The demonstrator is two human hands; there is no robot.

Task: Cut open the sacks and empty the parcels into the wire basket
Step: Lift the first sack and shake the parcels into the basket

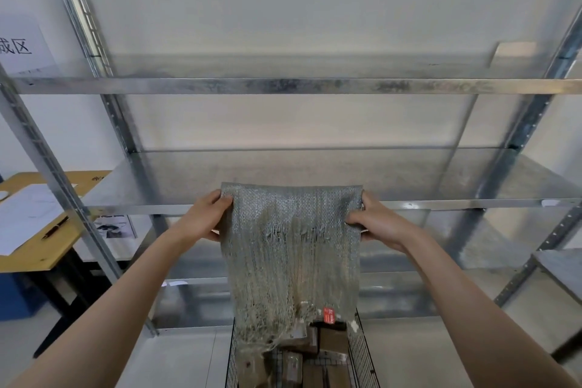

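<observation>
Two hands hang sack (291,249) lengthwise (mouth down).

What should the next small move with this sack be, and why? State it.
Probably give the sack a short shake. Both the left hand and right hand hold it upside down over the wire basket, its frayed open end hanging among the parcels, so anything left inside may drop.

Parcel storeroom, galvanised metal shelving (296,86) (bare), wire basket (362,353) of parcels (333,342)
</observation>
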